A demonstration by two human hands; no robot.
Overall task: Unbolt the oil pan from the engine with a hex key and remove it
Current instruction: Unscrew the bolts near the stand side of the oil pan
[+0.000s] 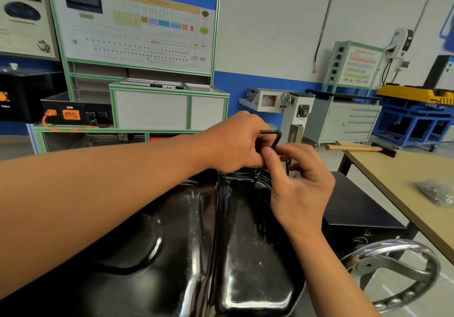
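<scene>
Black pan: the glossy black pressed-steel oil pan [221, 243] fills the near view under both forearms; its far rim lies just below the hands.
Handwheel: a chrome spoked handwheel [393, 275] sits below and to the right of the right wrist, beside the pan's edge.
Right hand: the right hand [302, 184] pinches the key's long shank between thumb and forefinger, with the other fingers loosely curled.
Left hand: the left hand [235, 142] touches the right thumb, its fingers curled round the key's short arm.
Hex key: on the black L-shaped steel hex key [275, 137], only the bend shows above the two hands.
Bolt: a small dark bolt head [257, 172] stands on the pan rim just under the left hand.
In the way: both hands hide the key's lower end, so I cannot tell whether it sits in the bolt.
Table: the tan wooden table [383, 169], right of the right hand, carries a heap of grey metal fasteners [437, 192] and, farther off, a wooden-handled hammer [353, 148].
Beyond: past the hands stand a grey metal drawer cabinet [344, 120] and a green-framed white wiring board [137, 26].
</scene>
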